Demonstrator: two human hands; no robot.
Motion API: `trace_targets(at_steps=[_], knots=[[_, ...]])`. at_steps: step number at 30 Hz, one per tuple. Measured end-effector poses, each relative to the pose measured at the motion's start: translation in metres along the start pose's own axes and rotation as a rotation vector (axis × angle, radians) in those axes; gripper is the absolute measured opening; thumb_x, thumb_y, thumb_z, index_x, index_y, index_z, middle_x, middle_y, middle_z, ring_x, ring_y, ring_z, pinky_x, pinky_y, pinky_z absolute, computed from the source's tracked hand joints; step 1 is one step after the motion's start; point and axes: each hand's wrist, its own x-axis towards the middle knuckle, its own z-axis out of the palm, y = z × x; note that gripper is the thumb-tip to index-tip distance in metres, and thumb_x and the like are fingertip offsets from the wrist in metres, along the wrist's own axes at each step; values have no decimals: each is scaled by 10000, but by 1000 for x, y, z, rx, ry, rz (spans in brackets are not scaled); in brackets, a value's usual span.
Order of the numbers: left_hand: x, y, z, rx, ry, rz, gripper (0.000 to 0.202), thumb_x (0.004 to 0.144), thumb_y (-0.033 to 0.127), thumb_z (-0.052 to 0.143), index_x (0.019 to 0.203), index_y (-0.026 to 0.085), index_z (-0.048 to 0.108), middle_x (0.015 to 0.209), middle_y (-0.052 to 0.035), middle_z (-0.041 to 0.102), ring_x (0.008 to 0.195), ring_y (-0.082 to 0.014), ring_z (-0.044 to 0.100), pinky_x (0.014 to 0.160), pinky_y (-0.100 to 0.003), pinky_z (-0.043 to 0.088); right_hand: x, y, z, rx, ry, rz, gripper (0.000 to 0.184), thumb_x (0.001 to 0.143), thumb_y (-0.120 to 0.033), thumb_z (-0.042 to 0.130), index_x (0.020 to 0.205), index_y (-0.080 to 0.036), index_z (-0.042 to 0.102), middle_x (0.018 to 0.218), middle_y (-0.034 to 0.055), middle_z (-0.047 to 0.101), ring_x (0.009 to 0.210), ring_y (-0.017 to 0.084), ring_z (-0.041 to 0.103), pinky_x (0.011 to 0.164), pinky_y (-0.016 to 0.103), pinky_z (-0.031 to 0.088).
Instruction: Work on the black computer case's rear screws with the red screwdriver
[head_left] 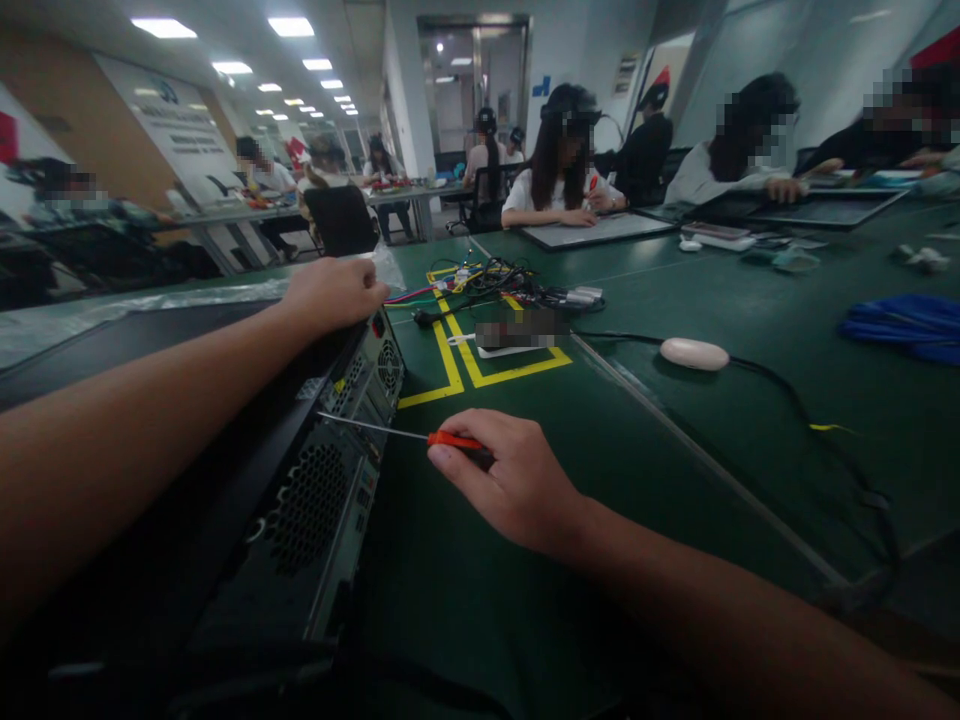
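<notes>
A black desktop computer case (172,335) lies at the left, its perforated metal back panel (311,505) facing right. My left hand (334,293) is closed over the far top corner of the case; some of its fingertips are hidden. A screwdriver (450,439) with a red and black handle is gripped in my right hand (517,475). Its long shaft points left, and the tip meets the back panel near its upper edge, above the round fan grille. Coloured wires emerge just beyond my left hand.
Tangled cables (502,280) lie on the green table (600,440) behind yellow tape (517,374). A blurred dark object sits within the tape. A black cord with a pale oval piece (694,354) runs rightward. Blue cable (911,325) lies far right. Several people sit across the table.
</notes>
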Motion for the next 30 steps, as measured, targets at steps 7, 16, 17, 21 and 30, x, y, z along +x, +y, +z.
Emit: trace_targets(at_steps=[7, 16, 17, 21, 30], knots=[[-1, 0, -5, -32, -48, 23, 507, 982, 485, 422, 1196, 140, 725, 1212, -207, 756, 1065, -338, 675, 928, -449, 509, -1, 2, 5, 24, 5, 35, 237, 926, -318, 767, 1089, -206, 636, 912, 12, 739, 753, 162, 659, 720, 304, 471], [1, -1, 0, -40, -9, -9, 556, 943, 527, 440, 1231, 174, 759, 1219, -193, 764, 1121, -393, 692, 929, -469, 516, -1, 2, 3, 33, -29, 35, 118, 953, -256, 700, 1029, -218, 619, 876, 4, 742, 765, 163, 675, 748, 323, 486], [2, -1, 1, -47, -6, -14, 561, 931, 537, 453, 1234, 183, 765, 1212, -191, 767, 1130, -400, 692, 935, -472, 516, -1, 2, 2, 36, -30, 37, 114, 954, -255, 697, 1030, -218, 620, 880, 5, 745, 768, 162, 678, 751, 324, 488], [2, -1, 0, -52, -23, -4, 560, 939, 524, 441, 1238, 170, 756, 1217, -203, 762, 1126, -389, 692, 951, -477, 519, 0, 1, 1, 41, -39, 39, 109, 959, -248, 694, 1037, -214, 626, 872, 3, 744, 760, 158, 676, 742, 321, 486], [1, -1, -1, -31, -17, 20, 510, 960, 483, 403, 1184, 162, 730, 1203, -224, 754, 1111, -396, 699, 931, -501, 536, 0, 2, 2, 42, -25, 25, 102, 960, -234, 698, 1026, -208, 624, 880, 2, 747, 774, 159, 685, 740, 317, 483]])
